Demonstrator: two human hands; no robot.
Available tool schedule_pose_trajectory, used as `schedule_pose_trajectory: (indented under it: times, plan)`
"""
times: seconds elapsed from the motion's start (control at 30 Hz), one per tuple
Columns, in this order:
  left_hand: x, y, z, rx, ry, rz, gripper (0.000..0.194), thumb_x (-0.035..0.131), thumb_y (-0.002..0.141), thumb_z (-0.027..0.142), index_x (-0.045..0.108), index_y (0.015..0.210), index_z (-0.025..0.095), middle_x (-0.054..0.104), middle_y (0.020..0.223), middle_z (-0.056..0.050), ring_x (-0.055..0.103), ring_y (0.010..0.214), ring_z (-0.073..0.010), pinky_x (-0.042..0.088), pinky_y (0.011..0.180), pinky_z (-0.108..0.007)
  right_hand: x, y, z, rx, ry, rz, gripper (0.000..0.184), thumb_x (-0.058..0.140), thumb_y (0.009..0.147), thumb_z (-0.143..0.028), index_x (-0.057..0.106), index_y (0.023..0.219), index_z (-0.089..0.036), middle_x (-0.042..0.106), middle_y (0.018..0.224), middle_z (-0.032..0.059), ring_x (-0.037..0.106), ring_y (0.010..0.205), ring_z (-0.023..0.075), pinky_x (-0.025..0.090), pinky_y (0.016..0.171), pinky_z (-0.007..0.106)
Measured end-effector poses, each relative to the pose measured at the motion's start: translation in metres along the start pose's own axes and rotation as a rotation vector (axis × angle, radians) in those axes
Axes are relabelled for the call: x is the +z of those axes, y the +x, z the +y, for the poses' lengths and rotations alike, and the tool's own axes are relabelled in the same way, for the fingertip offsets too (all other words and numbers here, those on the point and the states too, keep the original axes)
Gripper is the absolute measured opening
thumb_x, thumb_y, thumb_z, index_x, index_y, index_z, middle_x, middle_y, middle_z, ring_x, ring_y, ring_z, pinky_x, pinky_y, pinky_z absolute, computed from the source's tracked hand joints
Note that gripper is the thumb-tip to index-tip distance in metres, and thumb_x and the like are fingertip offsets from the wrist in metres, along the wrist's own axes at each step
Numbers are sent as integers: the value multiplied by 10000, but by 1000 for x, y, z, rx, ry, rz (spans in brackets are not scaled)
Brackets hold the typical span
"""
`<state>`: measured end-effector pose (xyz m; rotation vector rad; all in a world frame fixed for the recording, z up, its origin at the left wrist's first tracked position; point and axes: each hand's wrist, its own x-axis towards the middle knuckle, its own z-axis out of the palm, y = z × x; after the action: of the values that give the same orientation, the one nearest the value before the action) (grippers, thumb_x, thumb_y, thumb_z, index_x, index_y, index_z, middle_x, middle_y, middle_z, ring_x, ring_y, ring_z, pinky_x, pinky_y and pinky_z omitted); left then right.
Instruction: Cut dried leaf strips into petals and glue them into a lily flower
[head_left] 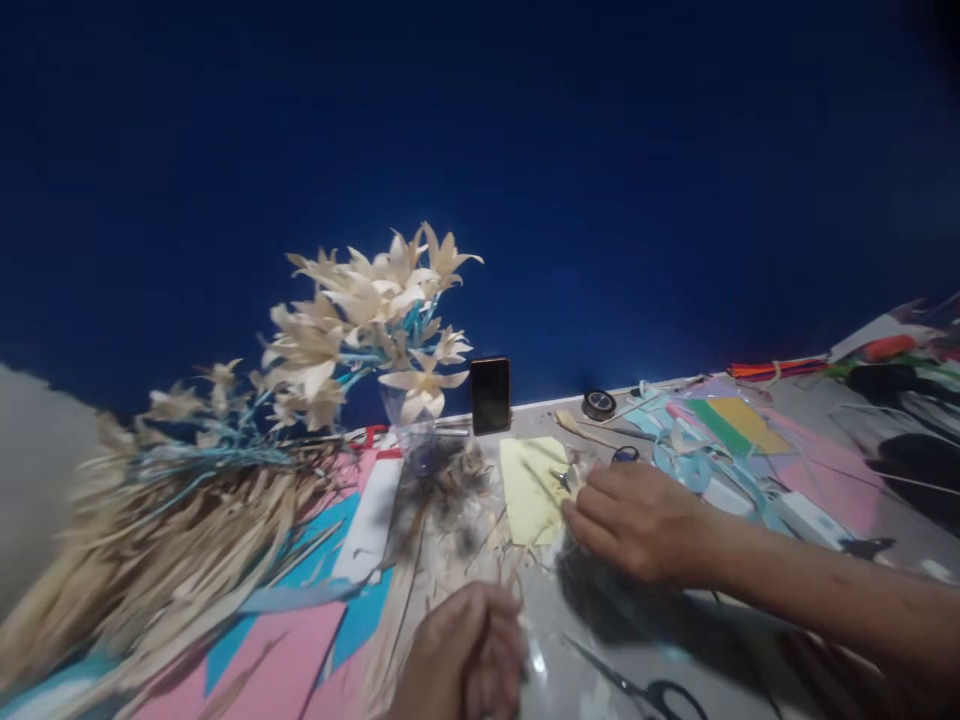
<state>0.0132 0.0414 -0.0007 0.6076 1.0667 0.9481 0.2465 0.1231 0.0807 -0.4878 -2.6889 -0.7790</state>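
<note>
My left hand (461, 655) is at the bottom middle, fingers curled closed over thin dry straw strips; what it grips is blurred. My right hand (637, 520) reaches in from the right and lies palm down on the table, fingers together, its fingertips at the edge of a pale yellow paper sheet (529, 488). A bunch of cream straw flowers (367, 320) on blue stems stands in a clear vase (412, 435) just behind. Black scissors (645, 690) lie near the bottom edge, below my right arm.
A heap of dry straw (172, 540) covers the left over pink and blue paper (285, 640). A dark phone (490, 395) stands against the blue wall. A tape roll (598, 404), coloured sheets (731, 425) and ribbon lie at the right.
</note>
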Motion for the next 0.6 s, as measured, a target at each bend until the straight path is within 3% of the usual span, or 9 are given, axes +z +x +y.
schedule_pose_trajectory:
  times: [0.13,0.23,0.4,0.5,0.6]
  plan:
    - [19,0,0,-26,-69,-241,439,788,740,522,693,820,101,702,642,-88,549,405,-92,336,342,-165,-10,5,-30,-24,63,-66,242,523,910,-113,579,683,-176,545,630,32,448,571,178,217,519,349]
    - [25,-6,-8,-79,-52,-316,357,830,723,423,671,764,106,678,571,-63,512,365,-73,320,335,-153,-19,-2,-44,-11,80,-92,223,532,903,-123,574,691,-178,554,640,35,458,579,180,217,523,341]
    - [28,-21,-16,-174,-215,-424,304,863,673,324,641,730,125,643,546,-32,533,383,-78,382,387,-164,-39,-5,-57,-31,66,-32,247,485,935,-102,598,723,-164,576,672,52,463,593,181,250,546,344]
    - [26,-28,-16,-155,-250,-412,295,855,667,296,609,692,137,613,516,-16,533,382,-82,393,400,-170,-48,-1,-61,-64,50,17,200,473,957,-103,670,924,-96,596,712,59,491,625,192,309,573,349]
    - [22,-34,-18,-75,-260,-317,277,826,719,283,583,704,151,633,569,-13,567,434,-94,430,440,-184,-55,-1,-64,-69,96,43,233,465,966,-112,668,1060,-48,633,786,89,529,687,211,390,629,368]
